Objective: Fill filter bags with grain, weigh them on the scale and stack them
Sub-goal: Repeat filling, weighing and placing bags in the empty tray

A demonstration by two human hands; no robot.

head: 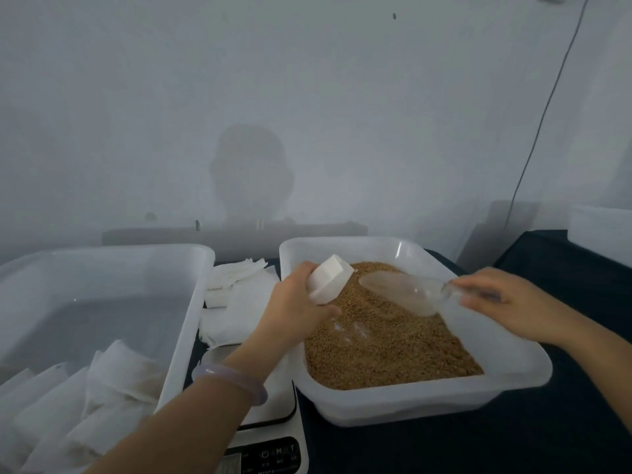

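the left hand is gripping the filter bag above the grain, mouth facing up-right — the right hand is pinching the clear scoop, long axis pointing left, bowl just beside that mouth.

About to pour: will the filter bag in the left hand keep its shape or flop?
Probably floppy: the filter bag looks like thin white fabric, its mouth held open by the left hand gripping it. Likely very light empty, so grain off the scoop may nudge it. The filled bags in the left tub lie slumped and creased; expect sagging once loaded.
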